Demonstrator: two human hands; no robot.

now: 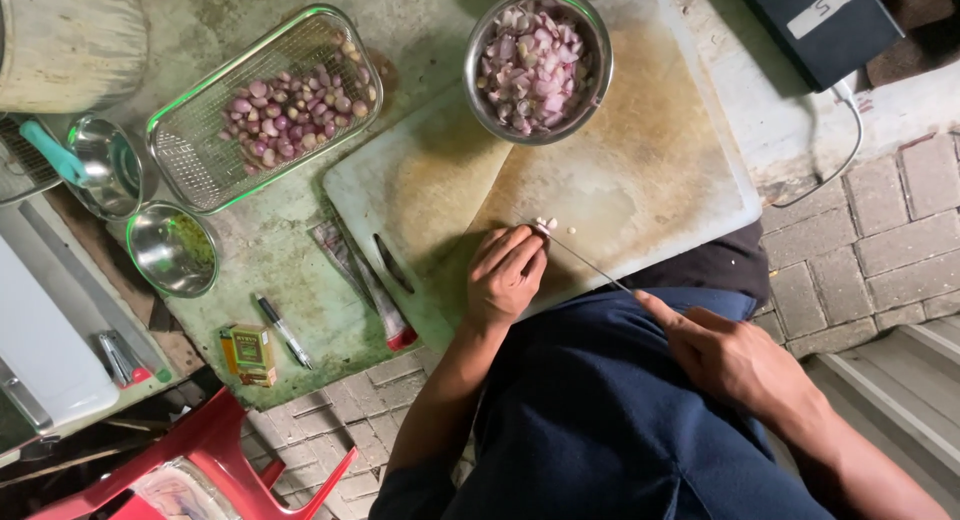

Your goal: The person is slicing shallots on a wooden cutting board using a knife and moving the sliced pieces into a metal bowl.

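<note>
On the white cutting board point(640, 170), L hand point(505, 275) is pinning a small shallot piece point(546, 223) w/ curled fingers; R hand point(735, 355) is gripping a thin knife point(590, 263), blade tip touching it. 1 steel bowl point(538, 65) of chopped shallots is sitting just beyond.

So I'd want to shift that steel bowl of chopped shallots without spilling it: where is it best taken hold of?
Grip the steel bowl by its rolled rim, probably at the left and right edges, one hand per side. It sits upright on the far end of the cutting board, filled nearly to the top, so lifting level from both sides seems safest. Both sides look free; the wire basket stands apart.
</note>
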